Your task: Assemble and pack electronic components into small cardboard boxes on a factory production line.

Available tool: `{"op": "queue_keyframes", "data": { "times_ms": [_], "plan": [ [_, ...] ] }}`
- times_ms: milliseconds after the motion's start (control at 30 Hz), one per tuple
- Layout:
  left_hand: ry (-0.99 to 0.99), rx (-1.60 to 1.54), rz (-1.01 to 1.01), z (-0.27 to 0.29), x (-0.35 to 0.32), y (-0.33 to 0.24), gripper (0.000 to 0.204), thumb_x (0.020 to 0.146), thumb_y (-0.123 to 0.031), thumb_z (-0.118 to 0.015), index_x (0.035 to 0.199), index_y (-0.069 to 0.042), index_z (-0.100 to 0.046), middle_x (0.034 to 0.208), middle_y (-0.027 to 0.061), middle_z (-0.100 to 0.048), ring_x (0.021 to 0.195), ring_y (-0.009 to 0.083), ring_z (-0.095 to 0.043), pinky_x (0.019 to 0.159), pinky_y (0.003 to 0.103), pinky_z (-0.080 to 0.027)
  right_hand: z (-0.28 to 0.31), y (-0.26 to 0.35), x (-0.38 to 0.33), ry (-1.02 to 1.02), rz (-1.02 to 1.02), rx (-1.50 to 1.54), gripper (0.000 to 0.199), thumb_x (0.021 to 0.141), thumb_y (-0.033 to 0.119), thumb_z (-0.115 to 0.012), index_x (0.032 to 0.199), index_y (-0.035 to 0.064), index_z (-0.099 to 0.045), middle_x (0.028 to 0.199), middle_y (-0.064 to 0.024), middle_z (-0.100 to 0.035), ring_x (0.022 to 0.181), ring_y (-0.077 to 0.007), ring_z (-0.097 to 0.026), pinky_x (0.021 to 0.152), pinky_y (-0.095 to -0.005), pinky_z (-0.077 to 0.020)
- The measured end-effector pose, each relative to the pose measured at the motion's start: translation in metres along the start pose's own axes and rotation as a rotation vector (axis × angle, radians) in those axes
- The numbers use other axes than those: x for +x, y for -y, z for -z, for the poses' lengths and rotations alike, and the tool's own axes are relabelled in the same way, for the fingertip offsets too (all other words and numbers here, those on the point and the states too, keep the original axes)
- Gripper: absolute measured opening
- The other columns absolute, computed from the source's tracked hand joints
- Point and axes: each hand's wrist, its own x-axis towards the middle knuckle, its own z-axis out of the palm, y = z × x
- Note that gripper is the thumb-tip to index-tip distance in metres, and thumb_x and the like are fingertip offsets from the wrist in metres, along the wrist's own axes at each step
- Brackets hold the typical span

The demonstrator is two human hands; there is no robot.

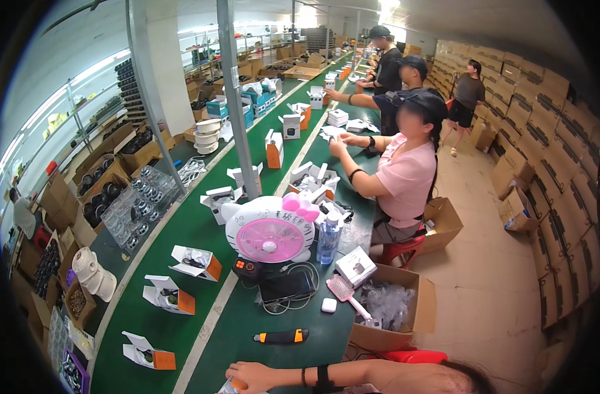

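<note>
Neither of my hands shows in the picture. The bare arm [344, 376] at the lower edge, with hair beside its shoulder, looks like that of a person seated close by. That person's hand [250, 376] rests over a small white and orange box at the near table edge. Beyond it lies an orange and black utility knife [281, 336]. A phone [287, 287] with a white cable, a pink fan [270, 236] with a cat-shaped white frame and a water bottle [329, 238] stand farther along. To their right are a pink hairbrush [347, 293] and a white box [355, 267].
Opened white and orange boxes [168, 295] stand along the green conveyor [132, 299]. A carton [423, 302] of plastic bags sits right of the table. Several people work beyond, one in a pink shirt [405, 167]. Metal posts [237, 105] rise beside the line; stacked cartons [553, 197] line the right wall.
</note>
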Motion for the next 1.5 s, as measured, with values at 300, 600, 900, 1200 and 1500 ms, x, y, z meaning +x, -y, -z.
{"op": "queue_keyframes", "data": {
  "times_ms": [300,600,900,1200,1500],
  "plan": [
    [-0.057,-0.900,0.175,-0.023,-0.013,0.082,0.038,0.087,-0.013,-0.055,0.121,0.001,-0.049,0.111,0.0263,-0.056,0.102,0.0396,-0.054,0.085,0.043,-0.043,-0.027,-0.063,-0.009,0.025,-0.276,1.137,0.020,0.090,0.022,-0.046,0.102,0.0059,-0.049,0.083,0.0002,-0.045,0.078,-0.0083,-0.045,0.067,-0.0251,-0.0394],
    [-0.110,-0.405,-0.272,-0.054,-0.015,0.066,0.031,0.086,-0.005,-0.051,0.115,0.006,-0.051,0.110,0.0267,-0.053,0.109,0.0405,-0.048,0.092,0.046,-0.039,-0.042,-0.069,-0.010,0.142,-0.358,1.220,0.019,0.095,0.028,-0.046,0.097,0.0094,-0.049,0.076,0.0042,-0.044,0.065,-0.0039,-0.042,0.058,-0.0195,-0.0359],
    [-0.128,-0.440,-0.257,-0.050,-0.011,0.055,0.028,0.086,-0.009,-0.052,0.110,0.005,-0.052,0.107,0.0243,-0.055,0.104,0.0387,-0.050,0.088,0.046,-0.041,-0.008,-0.062,0.010,0.202,-0.336,1.151,0.025,0.093,0.028,-0.048,0.088,0.0050,-0.054,0.061,0.0022,-0.051,0.051,-0.0060,-0.050,0.047,-0.0209,-0.0396],
    [-0.187,-0.681,-0.219,-0.038,0.003,0.096,0.025,0.087,-0.012,-0.053,0.106,0.004,-0.053,0.105,0.0219,-0.056,0.099,0.0370,-0.053,0.083,0.045,-0.043,0.001,-0.045,0.037,0.396,-0.317,0.954,0.024,0.080,0.018,-0.050,0.094,-0.0004,-0.055,0.070,-0.0048,-0.054,0.052,-0.0124,-0.055,0.046,-0.0248,-0.0455],
    [-0.309,-1.695,0.037,0.026,0.013,0.142,0.034,0.089,-0.036,-0.051,0.092,-0.004,-0.060,0.095,0.0129,-0.059,0.074,0.0280,-0.055,0.059,0.039,-0.044,-0.044,-0.002,0.127,0.480,-0.281,1.620,0.012,0.081,0.004,-0.045,0.093,0.0044,-0.047,0.085,-0.0051,-0.050,0.075,-0.0124,-0.056,0.062,-0.0256,-0.0510]
  ]
}}
